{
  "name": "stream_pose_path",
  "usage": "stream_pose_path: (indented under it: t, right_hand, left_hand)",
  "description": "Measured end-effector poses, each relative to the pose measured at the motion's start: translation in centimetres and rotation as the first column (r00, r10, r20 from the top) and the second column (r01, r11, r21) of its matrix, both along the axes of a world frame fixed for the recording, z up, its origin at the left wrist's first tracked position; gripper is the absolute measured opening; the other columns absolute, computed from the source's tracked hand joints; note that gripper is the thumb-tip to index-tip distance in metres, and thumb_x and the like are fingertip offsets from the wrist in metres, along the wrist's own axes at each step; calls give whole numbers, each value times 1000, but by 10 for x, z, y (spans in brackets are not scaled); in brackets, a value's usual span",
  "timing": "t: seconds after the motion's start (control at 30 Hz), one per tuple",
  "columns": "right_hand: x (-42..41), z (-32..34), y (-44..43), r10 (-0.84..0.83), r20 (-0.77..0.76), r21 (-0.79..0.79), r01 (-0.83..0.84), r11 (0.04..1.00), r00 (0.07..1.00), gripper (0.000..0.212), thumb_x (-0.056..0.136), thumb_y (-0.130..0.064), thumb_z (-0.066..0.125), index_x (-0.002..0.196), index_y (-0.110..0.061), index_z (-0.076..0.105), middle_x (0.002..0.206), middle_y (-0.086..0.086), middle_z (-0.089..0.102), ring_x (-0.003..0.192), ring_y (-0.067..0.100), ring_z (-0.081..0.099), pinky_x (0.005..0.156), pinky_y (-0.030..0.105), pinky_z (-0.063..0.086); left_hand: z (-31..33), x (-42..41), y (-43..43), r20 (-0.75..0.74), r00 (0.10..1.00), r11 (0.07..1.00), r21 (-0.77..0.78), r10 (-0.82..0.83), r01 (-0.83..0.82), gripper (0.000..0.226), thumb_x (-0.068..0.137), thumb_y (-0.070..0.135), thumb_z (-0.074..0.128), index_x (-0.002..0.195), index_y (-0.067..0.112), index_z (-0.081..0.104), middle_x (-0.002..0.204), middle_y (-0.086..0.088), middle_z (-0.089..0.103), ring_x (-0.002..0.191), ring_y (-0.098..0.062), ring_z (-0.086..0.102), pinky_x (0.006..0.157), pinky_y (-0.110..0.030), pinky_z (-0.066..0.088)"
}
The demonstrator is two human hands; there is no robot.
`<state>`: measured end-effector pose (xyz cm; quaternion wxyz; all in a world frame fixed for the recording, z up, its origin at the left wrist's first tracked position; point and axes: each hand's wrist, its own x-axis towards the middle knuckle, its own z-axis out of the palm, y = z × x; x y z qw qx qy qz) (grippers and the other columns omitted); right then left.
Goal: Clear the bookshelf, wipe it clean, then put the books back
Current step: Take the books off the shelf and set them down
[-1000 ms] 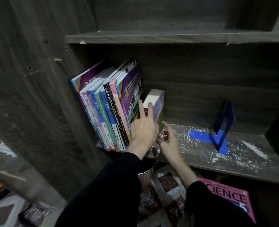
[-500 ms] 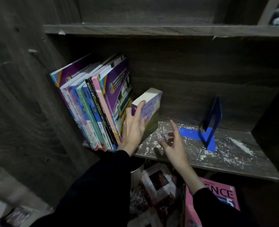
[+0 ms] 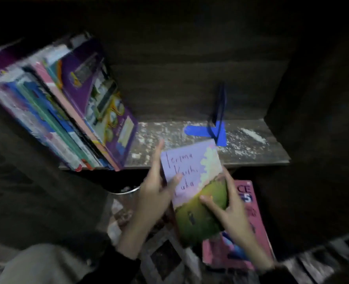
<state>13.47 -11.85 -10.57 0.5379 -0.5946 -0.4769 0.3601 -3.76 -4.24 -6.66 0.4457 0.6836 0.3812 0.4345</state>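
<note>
A small purple and green book point(image 3: 192, 177) with handwriting on its cover is off the shelf, held in front of the shelf edge. My left hand point(image 3: 155, 191) grips its left side and my right hand point(image 3: 228, 212) holds its lower right. Several tall books point(image 3: 67, 111) lean to the left at the left end of the dusty wooden shelf point(image 3: 241, 152). A blue bookend point(image 3: 216, 128) stands on the shelf, right of the middle. White dust and crumbs cover the shelf board.
A pink science book point(image 3: 249, 218) lies on the patterned floor below the shelf, under my right hand. A metal can rim point(image 3: 126, 190) shows under the shelf edge. Dark wooden walls close in on the left and right.
The small purple book was leaning against the tall books with my left hand on it. Both hands now hold it, pulled out and down in front of the shelf.
</note>
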Motion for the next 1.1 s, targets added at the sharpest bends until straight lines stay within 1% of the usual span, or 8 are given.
stream_pose_path:
  t: [0.1, 0.17, 0.33, 0.47, 0.63, 0.87, 0.97, 1.1]
  right_hand:
    - [24, -57, -48, -200, 4, -138, 198, 970, 980, 84, 66, -42, 78, 133, -56, 29, 123, -48, 38, 114, -28, 38, 97, 4, 32]
    - [44, -83, -66, -250, 55, -220, 256, 941, 967, 82, 71, -37, 75, 139, -47, 31, 133, -35, 41, 124, -15, 39, 98, 6, 29]
    - [90, -130, -62, -222, 208, -456, 295, 840, 953, 68, 85, -34, 70, 141, -44, 33, 142, -13, 47, 128, 16, 47, 92, 26, 38]
    - [111, -152, -38, -223, 207, -531, 301, 792, 953, 69, 87, -38, 65, 145, -44, 27, 145, -6, 46, 130, 23, 46, 99, 31, 39]
    - [137, -169, -7, -116, 161, -635, 193, 748, 980, 92, 82, -41, 71, 149, -46, 8, 150, -1, 39, 135, 25, 40, 107, 36, 35]
    - [138, -174, 1, 26, 428, -675, 300, 674, 903, 89, 86, -56, 58, 150, -42, -2, 144, 14, 27, 134, 34, 33, 103, 45, 36]
    - [135, -164, 7, 126, 528, -714, 359, 601, 840, 87, 87, -61, 52, 151, -36, -1, 152, 16, 13, 140, 35, 20, 108, 47, 29]
    - [123, -145, 17, 190, 623, -714, 452, 535, 759, 79, 89, -51, 56, 150, -24, 14, 142, 19, 22, 132, 38, 27, 106, 44, 32]
  left_hand:
    - [-76, 47, -35, -241, 964, 988, -126, -116, 87, 58, 92, 42, 46, 129, 75, 16, 140, 16, 33, 125, 0, 35, 96, 2, 19]
    - [-111, 76, -58, -244, 944, 953, -263, -219, 153, 58, 91, 39, 53, 123, 78, 23, 144, 6, 28, 131, 1, 27, 94, 6, 16]
    - [-170, 123, -62, -159, 910, 802, -546, -383, 242, 79, 86, 7, 67, 149, 30, 25, 148, 15, 12, 133, 2, 14, 78, -1, 41]
    - [-193, 153, -34, -230, 872, 747, -634, -432, 202, 105, 69, 23, 83, 149, 40, 18, 146, 19, 11, 136, 1, 12, 107, -22, 32]
    - [-214, 177, 6, -413, 778, 802, -567, -474, 187, 108, 70, 39, 82, 149, 45, 10, 158, -16, -12, 147, -25, -8, 115, -29, 11]
    - [-224, 176, 9, -754, 508, 909, -353, -416, 220, 91, 81, 65, 59, 146, 52, -3, 160, -11, -11, 144, -39, -7, 116, -49, 10]
    - [-218, 176, 7, -789, 489, 928, -321, -373, 189, 87, 82, 61, 59, 149, 47, 5, 159, -16, -3, 144, -40, 1, 115, -46, 12]
    - [-196, 164, 0, -797, 444, 913, -359, -409, 197, 58, 88, 37, 54, 143, 25, 40, 148, -19, 27, 137, -36, 21, 113, -40, 22]
